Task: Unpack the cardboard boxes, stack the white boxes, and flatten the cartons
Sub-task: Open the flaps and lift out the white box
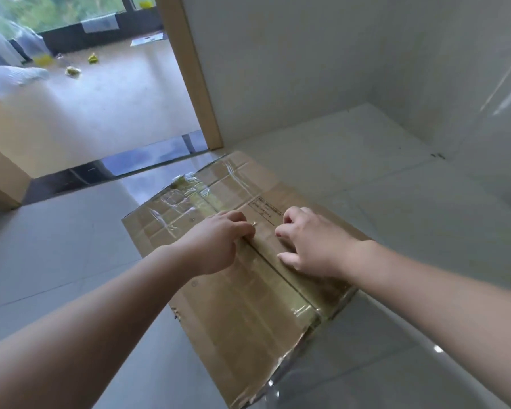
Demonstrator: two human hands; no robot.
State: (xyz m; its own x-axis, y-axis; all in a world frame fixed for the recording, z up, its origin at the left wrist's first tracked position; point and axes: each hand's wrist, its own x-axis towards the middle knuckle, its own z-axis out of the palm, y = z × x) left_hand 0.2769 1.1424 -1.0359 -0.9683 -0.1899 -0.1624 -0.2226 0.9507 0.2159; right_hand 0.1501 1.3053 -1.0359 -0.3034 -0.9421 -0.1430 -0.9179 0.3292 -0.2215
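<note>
A brown cardboard carton [242, 308] lies flat on the grey tiled floor, covered with strips of clear tape and crossed by a dark seam down its middle. My left hand [219, 243] rests on the carton left of the seam, its fingers curled and pinching a small end of tape at the seam. My right hand [310, 240] sits just right of the seam with fingers bent, fingertips touching the cardboard near a printed label [266, 211]. No white boxes are in view.
A wooden door frame [189, 72] stands behind the carton, opening into a room with a beige floor [101, 107] strewn with small yellow scraps. A white wall [307, 54] and a raised white ledge [351, 143] lie to the right. Grey floor tiles [56, 246] surround the carton.
</note>
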